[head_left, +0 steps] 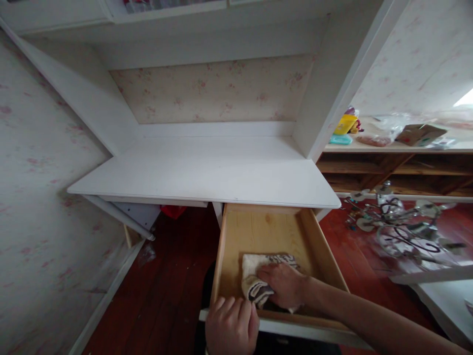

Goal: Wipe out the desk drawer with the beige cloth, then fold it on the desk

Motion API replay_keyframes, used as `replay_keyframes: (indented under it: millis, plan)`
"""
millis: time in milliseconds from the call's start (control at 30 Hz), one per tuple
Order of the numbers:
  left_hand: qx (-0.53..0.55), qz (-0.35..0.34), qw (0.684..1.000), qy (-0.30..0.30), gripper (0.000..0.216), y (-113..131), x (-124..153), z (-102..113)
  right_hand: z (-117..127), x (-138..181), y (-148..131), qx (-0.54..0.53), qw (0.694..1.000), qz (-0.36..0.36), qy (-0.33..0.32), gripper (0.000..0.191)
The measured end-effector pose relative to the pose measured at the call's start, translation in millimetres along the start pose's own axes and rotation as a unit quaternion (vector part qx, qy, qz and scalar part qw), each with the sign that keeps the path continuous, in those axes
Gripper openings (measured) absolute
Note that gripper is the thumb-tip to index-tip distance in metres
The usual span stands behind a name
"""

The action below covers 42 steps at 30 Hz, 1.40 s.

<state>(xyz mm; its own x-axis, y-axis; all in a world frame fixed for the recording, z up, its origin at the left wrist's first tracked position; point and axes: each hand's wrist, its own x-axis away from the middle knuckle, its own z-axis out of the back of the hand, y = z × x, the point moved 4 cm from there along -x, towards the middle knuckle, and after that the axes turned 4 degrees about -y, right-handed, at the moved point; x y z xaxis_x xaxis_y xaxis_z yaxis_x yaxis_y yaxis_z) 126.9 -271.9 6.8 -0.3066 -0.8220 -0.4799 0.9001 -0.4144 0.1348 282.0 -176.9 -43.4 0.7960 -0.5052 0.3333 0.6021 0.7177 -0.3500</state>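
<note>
A wooden drawer (254, 229) is pulled out from under the white desk (207, 172). Inside it, towards the front, lies a cream cloth (251, 264) with dark patterning, folded or bunched at its left side. My right hand (286, 286) presses on the cloth from above, its fingers curled over the fabric. At the drawer's front left corner, my left hand (232, 325) is closed over the top edge of the drawer front. Its fingertips are hooked over the inner side of that edge, and the thumb lies along it.
A chandelier (402, 227) with curved metal arms rests on the red wooden floor (148, 296) at the right. Behind it stands a low shelf unit (369, 162) carrying a yellow container (345, 124), plastic bags and a cardboard box (421, 134). The papered wall (44, 197) bounds the left.
</note>
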Motion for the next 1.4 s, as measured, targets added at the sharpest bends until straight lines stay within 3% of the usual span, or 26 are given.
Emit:
replay_keyframes:
  millis: [133, 300, 500, 633, 800, 1133, 1267, 1400]
  plan:
    - [0.011, 0.0, 1.0, 0.017, 0.021, 0, -1, 0, -3, -46, -29, 0.029, 0.999, 0.031, 0.018, 0.039]
    - [0.003, 0.0, 0.999, 0.054, 0.023, 0, -1, -3, 4, -77, -42, 0.068, 0.995, -0.01, 0.079, 0.046]
    - [-0.004, -0.003, 0.998, 0.061, 0.023, 0, 0, -4, 26, -103, -1, 0.083, 0.983, -0.107, 0.125, 0.063]
    - [-0.013, -0.019, 0.997, 0.071, 0.02, -2, 1, -5, 39, -132, 30, 0.068, 0.979, -0.166, 0.094, 0.073]
    - [-0.017, -0.032, 0.997, 0.074, 0.018, -4, 0, -5, 47, -151, 46, 0.044, 0.98, -0.181, 0.069, 0.077]
    - [-0.015, -0.033, 0.997, 0.072, 0.021, -2, -2, -1, 44, -130, 57, 0.039, 0.979, -0.191, 0.05, 0.076]
    - [-0.013, -0.025, 0.997, 0.067, 0.023, -1, -3, 1, 37, -93, 79, 0.049, 0.973, -0.222, 0.044, 0.078]
    - [-0.012, -0.013, 0.998, 0.063, 0.026, 0, -5, 4, 24, -40, 120, 0.055, 0.958, -0.281, 0.034, 0.085]
